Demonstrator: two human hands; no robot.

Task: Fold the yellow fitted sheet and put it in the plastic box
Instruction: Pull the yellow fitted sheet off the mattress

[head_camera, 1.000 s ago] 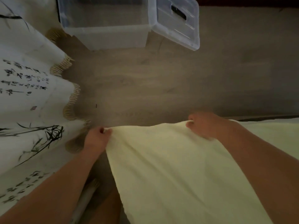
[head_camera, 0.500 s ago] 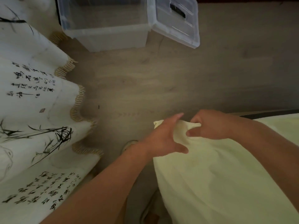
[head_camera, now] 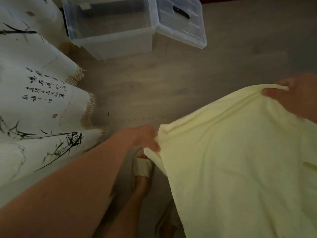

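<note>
The pale yellow fitted sheet (head_camera: 240, 160) hangs in front of me and fills the lower right of the head view. My left hand (head_camera: 145, 137) pinches its upper left corner at mid-frame. My right hand (head_camera: 295, 98) grips the upper right corner, higher and at the right edge, so the top edge stretches slanting between them. The clear plastic box (head_camera: 111, 30) stands open on the floor at the top, apart from the sheet.
The box's clear lid (head_camera: 181, 21) hangs at its right side. A white cloth with ink writing, bamboo and a fringe (head_camera: 37, 109) drapes down on the left. Wooden floor (head_camera: 171, 79) lies between. My sandalled foot (head_camera: 142, 167) shows below my left hand.
My hands were close together at the sheet's top half a second ago. Now they have moved apart, the left back to the left and lower, the right up to the right, stretching the edge.
</note>
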